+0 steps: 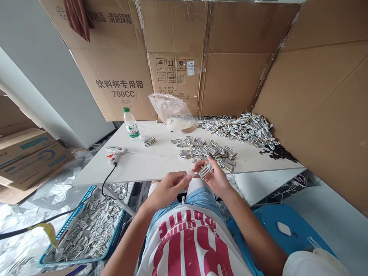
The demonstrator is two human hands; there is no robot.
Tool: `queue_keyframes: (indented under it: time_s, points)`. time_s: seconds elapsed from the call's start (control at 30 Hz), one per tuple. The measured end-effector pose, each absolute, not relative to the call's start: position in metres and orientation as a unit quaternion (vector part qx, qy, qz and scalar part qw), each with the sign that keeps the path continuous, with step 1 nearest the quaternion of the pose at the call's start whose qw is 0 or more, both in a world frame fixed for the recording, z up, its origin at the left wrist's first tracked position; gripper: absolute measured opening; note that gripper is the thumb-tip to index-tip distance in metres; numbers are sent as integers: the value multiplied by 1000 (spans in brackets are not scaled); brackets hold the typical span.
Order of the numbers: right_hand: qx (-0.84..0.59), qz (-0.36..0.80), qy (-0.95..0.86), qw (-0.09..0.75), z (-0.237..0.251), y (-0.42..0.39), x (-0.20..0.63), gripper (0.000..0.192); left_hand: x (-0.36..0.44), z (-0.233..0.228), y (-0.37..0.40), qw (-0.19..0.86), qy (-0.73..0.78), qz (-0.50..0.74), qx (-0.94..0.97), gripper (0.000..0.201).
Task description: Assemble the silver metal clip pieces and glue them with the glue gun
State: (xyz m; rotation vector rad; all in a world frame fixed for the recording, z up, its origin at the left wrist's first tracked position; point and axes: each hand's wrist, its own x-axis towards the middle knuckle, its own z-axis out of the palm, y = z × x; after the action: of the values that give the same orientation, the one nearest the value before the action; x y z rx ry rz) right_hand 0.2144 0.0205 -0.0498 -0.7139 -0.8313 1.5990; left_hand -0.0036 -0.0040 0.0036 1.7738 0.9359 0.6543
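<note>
at the left, below the counter [146, 166], a blue basket [116, 237] holds many metal pieces. on the counter's left part lies a glue gun [114, 156], near; a bottle [132, 128] stands beyond it, with a small stack [150, 141] of metal pieces to its right. at the near edge, the left hand [172, 184] has thumb and fingers together, apparently on a small pale piece [191, 174]. just right, the right hand [219, 179] is closed around a metal clip [205, 171], before a loose pile [201, 148]. step in hand, as judged: working on the held clip. next move: likely calls for a steady right grip and precise left fingers. far right: a larger heap [247, 129].
</note>
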Motion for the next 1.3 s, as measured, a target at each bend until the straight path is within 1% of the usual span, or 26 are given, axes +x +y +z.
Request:
queue_keyframes:
  time_s: [0.17, 0.3, 0.53, 0.83, 1.1, 1.3]
  points:
    - [-336, 607, -447, 565, -52, 16, 209, 63, -4, 0, -3, 494, 376, 246, 744, 61]
    - [-358, 551, -525, 541, -52, 11, 209, 66, -5, -4, -1, 489, 374, 231, 753, 62]
    - [-329, 534, -610, 484, -43, 2, 211, 53, -2, -4, 0, 474, 408, 195, 756, 61]
    - [-337, 439, -697, 455, -37, -5, 212, 53, 1, 1, -1, 466, 450, 176, 741, 53]
    - [-337, 406, -732, 432, -32, -11, 208, 51, 1, 3, 0, 477, 455, 170, 732, 47]
    - [-338, 385, -746, 425, -31, -13, 203, 50, 2, 4, -3, 482, 441, 182, 735, 51]
